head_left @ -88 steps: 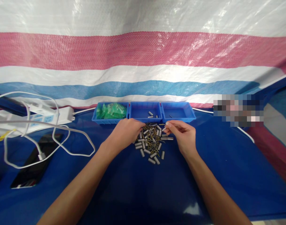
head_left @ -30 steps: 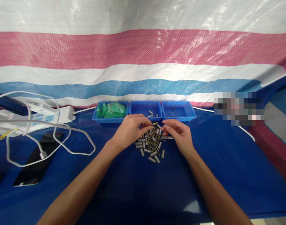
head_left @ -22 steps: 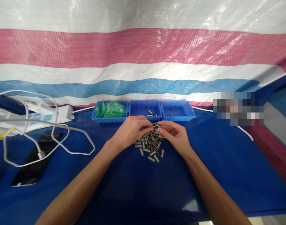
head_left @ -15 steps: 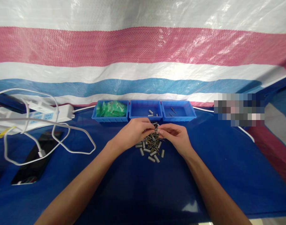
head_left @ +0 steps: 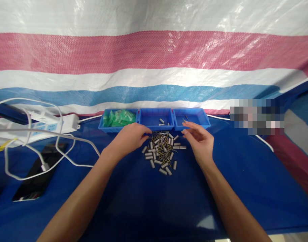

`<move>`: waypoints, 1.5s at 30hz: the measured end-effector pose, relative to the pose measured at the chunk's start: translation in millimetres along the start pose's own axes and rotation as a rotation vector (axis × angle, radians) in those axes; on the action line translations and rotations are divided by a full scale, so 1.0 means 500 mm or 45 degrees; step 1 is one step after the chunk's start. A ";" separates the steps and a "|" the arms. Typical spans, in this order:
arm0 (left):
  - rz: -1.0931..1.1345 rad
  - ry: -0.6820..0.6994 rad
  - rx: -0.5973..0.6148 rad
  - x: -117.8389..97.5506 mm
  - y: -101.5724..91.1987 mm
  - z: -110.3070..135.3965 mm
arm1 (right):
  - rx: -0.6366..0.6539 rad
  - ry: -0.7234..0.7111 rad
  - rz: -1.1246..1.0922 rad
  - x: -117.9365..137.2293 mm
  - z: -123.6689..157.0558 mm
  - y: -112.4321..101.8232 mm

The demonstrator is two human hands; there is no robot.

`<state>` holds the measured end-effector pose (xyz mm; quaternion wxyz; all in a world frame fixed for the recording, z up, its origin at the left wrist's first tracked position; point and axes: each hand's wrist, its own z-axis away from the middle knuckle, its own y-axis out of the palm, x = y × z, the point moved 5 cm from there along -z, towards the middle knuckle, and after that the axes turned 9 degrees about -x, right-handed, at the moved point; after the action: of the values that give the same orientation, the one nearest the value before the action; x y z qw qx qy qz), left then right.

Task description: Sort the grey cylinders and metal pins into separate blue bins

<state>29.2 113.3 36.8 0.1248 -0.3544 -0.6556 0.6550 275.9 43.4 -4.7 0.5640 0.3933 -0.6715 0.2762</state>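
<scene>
My left hand (head_left: pixel 133 136) hovers at the upper left of a mixed pile, thumb and index finger apart, holding nothing visible. That pile has short grey cylinders (head_left: pixel 174 165) around thin brass-and-grey, screw-like rods (head_left: pixel 166 148). At the front edge of the right blue bin (head_left: pixel 205 124), my right hand (head_left: pixel 199 139) has its thumb and index tips apart. A small brass-coloured rod (head_left: pixel 184 120) shows just beyond these fingertips; whether they touch it, I cannot tell. Another thin rod (head_left: pixel 186 117) lies inside that bin.
The middle blue bin (head_left: pixel 156 116) holds a few grey cylinders; the left one (head_left: pixel 101 125) holds green plastic bags (head_left: pixel 122 117). To the left are a power strip (head_left: pixel 65 123), looped white cables (head_left: pixel 75 164) and a black phone (head_left: pixel 37 178). A striped tarp (head_left: pixel 154 50) hangs behind.
My hands were together over the pile and have moved apart. The left went left; the right went up and right to the right bin, where a brass-coloured rod now shows.
</scene>
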 end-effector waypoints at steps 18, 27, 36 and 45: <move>-0.151 0.015 0.049 -0.030 0.049 -0.007 | 0.124 0.019 0.017 -0.006 0.009 0.019; -0.199 0.007 0.078 -0.042 0.028 -0.004 | 0.163 0.052 0.002 -0.008 0.011 0.024; 0.070 0.049 -0.173 -0.047 -0.024 -0.005 | 0.199 0.079 -0.021 -0.007 0.014 0.027; 1.112 -0.276 -0.550 -0.051 -0.020 -0.004 | 0.327 0.146 -0.079 0.002 0.024 0.037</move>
<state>45.5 100.1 54.2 -0.3061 -0.5435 -0.5760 0.5283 253.8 43.5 -5.1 0.5547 0.4663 -0.5849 0.3643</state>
